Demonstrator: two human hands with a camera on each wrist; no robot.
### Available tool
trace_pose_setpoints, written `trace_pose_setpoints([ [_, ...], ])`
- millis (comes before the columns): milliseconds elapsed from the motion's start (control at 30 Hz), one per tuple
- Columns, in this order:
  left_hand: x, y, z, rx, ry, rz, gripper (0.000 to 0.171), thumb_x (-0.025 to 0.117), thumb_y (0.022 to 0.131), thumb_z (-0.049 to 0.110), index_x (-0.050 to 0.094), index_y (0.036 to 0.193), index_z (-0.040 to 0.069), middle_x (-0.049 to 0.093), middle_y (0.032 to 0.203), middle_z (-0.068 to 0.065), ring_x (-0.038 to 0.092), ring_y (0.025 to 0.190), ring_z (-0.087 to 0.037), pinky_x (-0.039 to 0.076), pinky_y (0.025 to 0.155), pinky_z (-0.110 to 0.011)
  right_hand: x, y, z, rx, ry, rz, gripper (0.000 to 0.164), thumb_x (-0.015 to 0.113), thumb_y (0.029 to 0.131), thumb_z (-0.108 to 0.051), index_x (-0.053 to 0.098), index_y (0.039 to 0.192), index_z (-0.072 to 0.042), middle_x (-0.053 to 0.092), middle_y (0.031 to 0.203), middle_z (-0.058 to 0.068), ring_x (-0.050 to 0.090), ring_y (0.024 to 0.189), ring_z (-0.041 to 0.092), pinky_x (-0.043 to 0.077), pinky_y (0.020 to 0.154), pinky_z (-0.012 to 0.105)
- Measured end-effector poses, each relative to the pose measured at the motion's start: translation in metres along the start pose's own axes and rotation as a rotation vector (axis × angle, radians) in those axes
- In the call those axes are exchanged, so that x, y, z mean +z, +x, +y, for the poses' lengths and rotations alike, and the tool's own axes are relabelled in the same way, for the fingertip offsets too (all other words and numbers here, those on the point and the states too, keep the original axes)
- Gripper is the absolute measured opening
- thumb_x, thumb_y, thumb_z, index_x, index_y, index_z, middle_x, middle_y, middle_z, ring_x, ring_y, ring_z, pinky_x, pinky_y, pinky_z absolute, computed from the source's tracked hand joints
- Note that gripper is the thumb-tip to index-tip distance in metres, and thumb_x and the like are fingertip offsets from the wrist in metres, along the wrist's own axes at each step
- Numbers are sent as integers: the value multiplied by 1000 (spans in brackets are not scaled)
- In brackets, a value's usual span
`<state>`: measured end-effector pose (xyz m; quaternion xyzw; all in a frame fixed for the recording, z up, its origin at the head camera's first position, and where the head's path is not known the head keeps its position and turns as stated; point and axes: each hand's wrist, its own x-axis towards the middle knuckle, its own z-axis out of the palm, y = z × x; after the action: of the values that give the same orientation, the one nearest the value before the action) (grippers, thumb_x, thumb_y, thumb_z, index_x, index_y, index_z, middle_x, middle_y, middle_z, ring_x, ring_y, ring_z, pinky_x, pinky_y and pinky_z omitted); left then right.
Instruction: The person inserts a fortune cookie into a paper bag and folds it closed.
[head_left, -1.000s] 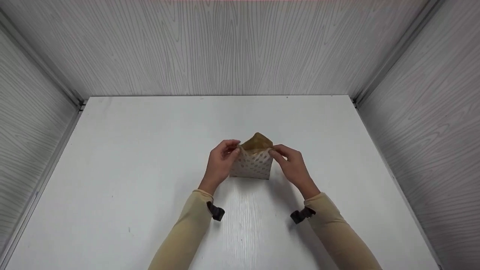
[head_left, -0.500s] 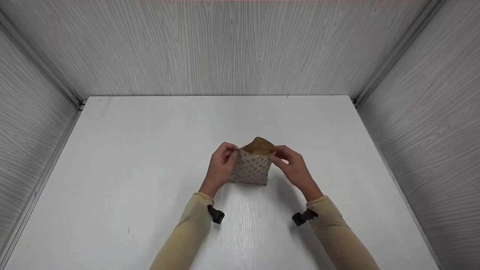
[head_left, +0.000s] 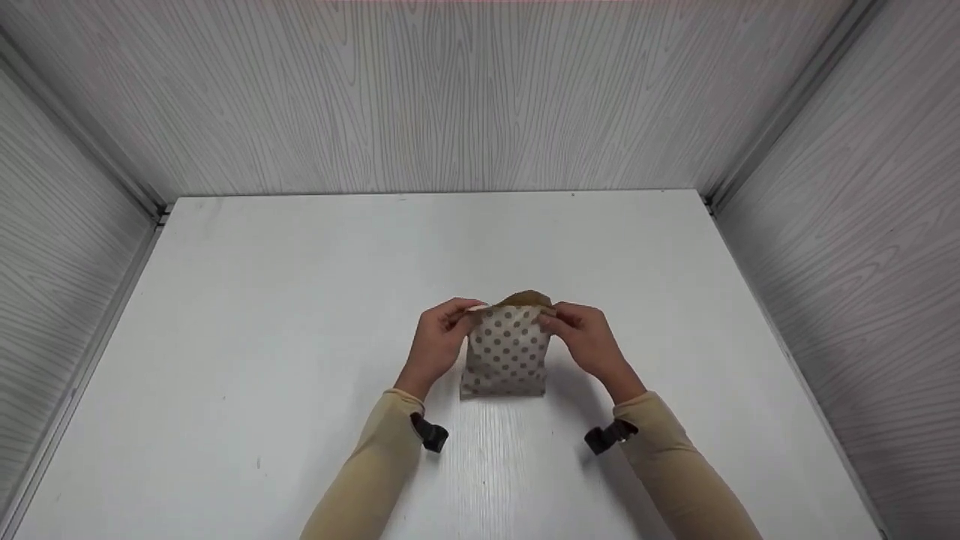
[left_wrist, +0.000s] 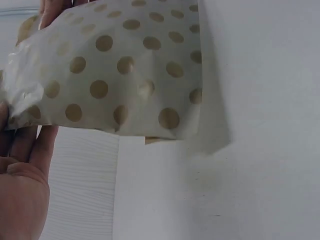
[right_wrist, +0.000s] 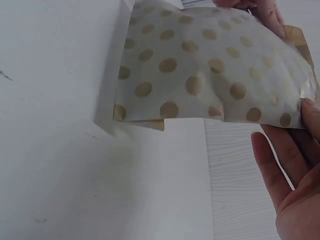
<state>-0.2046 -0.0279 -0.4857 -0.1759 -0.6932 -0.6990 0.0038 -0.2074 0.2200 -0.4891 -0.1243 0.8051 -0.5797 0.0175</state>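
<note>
A small white paper bag with brown polka dots (head_left: 508,352) is held up near the middle of the table, its dotted face toward me. My left hand (head_left: 437,341) pinches its upper left corner between thumb and fingers. At the upper right corner, my right hand (head_left: 594,345) grips the paper the same way. A brown flap (head_left: 529,298) shows above the top edge, between the hands. Both wrist views show the dotted paper (left_wrist: 125,65) bulging slightly, with the right thumb (right_wrist: 311,117) pressed on its edge. What is inside the bag is hidden.
The white table (head_left: 285,300) stretches out around the hands. Pale wood-grain panels rise at the back (head_left: 435,97), the left (head_left: 67,247) and the right (head_left: 847,225). A small black camera sits on each wrist.
The bag has come lower and toward me, and its dotted front now faces me more fully. The brown flap shows less above the top edge. Both hands have kept their hold on the corners.
</note>
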Motion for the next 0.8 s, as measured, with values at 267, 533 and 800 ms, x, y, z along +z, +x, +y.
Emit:
trace_pose_setpoints([
  [267,3,-1,10,-32,-28,1,18,57,97,-3,68,110,-8,71,93,-14,60,73,-17,52,68,-28,-5,-9,-29,-45,98,-55,16,61,98,-7,66,106,5,65,89,12,62,83,22,54,77,32],
  [533,7,-2,14,-1,-40,-37,17,57,97,-3,69,107,-9,70,89,-17,62,74,-21,55,70,-28,0,-9,-32,-59,71,-84,21,63,97,-9,69,113,3,61,76,7,52,67,15,46,61,27],
  [800,1,0,-17,19,-57,-26,17,57,98,-1,71,107,-3,70,86,-12,64,75,-17,57,72,-32,-2,-11,-35,-53,81,-104,20,56,99,-4,71,108,6,68,87,12,62,76,18,52,74,30],
])
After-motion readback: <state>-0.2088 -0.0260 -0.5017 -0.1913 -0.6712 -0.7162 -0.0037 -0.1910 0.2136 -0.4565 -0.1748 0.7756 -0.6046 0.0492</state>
